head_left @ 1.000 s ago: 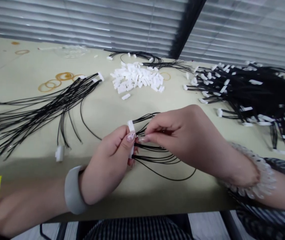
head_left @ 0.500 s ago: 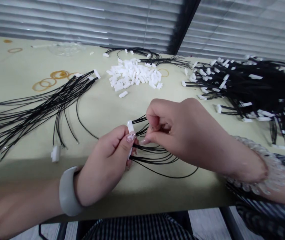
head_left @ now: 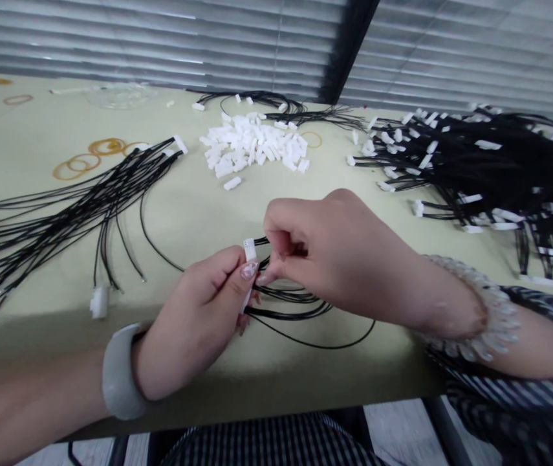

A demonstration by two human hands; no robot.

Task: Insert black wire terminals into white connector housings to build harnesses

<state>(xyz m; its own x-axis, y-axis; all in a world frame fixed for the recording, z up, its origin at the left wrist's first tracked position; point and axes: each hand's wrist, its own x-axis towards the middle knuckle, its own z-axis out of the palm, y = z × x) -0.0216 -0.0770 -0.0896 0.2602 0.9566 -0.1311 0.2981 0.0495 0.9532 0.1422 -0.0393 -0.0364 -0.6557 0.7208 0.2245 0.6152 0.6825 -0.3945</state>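
In the head view my left hand (head_left: 198, 317) pinches a white connector (head_left: 249, 249) upright between thumb and fingers. Several black wires (head_left: 300, 315) run out of its right side and curve away to the right. Close against that side is my right hand (head_left: 334, 259), thumb and index finger pressed together around black wire near the connector; the exact wire is hidden by the fingers. One longer wire loops below the others.
Loose white connectors (head_left: 257, 144) lie in a pile at the middle back. A black wire bundle (head_left: 86, 200) spreads at left, with a white connector piece (head_left: 99, 302) below it. Rubber bands (head_left: 106, 146) lie behind. Finished-looking wire harnesses (head_left: 499, 162) are heaped at right.
My right hand has moved left, closer to the connector, and the wires bend more tightly. My left hand still grips the connector. The whole view has shifted slightly.
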